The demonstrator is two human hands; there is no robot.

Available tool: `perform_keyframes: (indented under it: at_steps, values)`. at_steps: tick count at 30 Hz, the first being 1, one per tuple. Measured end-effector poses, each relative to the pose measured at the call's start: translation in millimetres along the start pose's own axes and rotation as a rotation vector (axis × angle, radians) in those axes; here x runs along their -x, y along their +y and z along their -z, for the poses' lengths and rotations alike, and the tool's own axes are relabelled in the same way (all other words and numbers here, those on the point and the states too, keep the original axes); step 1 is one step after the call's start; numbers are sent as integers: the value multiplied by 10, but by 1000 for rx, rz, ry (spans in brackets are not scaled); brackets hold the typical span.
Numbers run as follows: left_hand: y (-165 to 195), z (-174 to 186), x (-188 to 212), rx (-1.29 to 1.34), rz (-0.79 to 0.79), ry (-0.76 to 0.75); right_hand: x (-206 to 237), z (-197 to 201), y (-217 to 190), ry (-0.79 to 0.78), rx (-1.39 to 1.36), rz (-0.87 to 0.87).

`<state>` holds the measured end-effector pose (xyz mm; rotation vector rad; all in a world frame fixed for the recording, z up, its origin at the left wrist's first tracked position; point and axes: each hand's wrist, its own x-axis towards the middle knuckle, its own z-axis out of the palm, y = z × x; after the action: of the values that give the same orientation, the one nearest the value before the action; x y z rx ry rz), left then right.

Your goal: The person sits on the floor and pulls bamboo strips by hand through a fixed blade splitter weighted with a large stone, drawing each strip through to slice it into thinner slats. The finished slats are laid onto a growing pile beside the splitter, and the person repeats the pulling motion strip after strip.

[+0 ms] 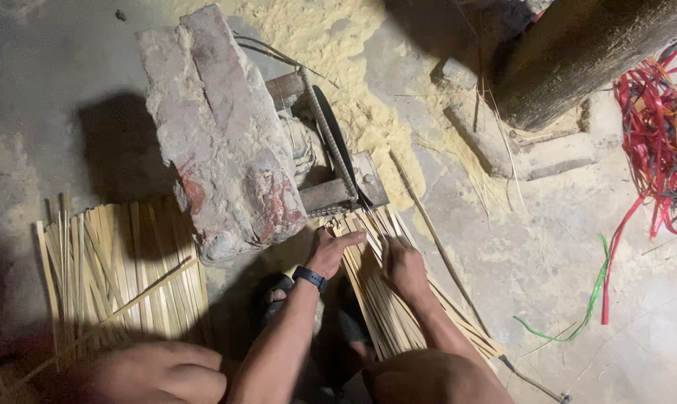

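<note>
Left hand (331,251), black watch at wrist, fingers extended flat on bundle of thin pale bamboo strips (387,299), not closed round any. Right hand (404,268) pressed on same bundle just beside; grip half curled, hold on a strip not discernible. Bundle on concrete floor (548,262), upper ends touching small metal cutting machine (338,168) under weathered brick block (219,135).

The floor (69,67) is rough grey concrete, dimly lit, with deep shadows at the lower edge. Yellow sawdust (331,45) covers a patch at top centre. A thick wooden post (577,52) stands at upper right. Tangled red plastic strips (656,120) lie at the right edge.
</note>
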<state>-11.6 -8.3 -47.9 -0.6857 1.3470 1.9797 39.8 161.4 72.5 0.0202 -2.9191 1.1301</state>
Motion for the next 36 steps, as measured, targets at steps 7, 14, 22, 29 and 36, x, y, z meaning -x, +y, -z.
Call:
perform_keyframes:
  at_steps: [7, 14, 22, 29, 36]
  values:
    - [-50, -45, -73, 48, -88, -6, -293, -58, -4, -40, 24, 29]
    - [53, -87, 91, 52, -85, -208, 488, 145, -37, 288, 284, 331]
    - [-1, -42, 34, 37, -127, -299, 185, 0, 58, 40, 66, -74]
    - [34, 25, 78, -28, 42, -10, 18, 191, -90, 59, -94, 14]
    - [-68, -22, -27, -37, -103, 115, 34, 4, -82, 107, 0, 30]
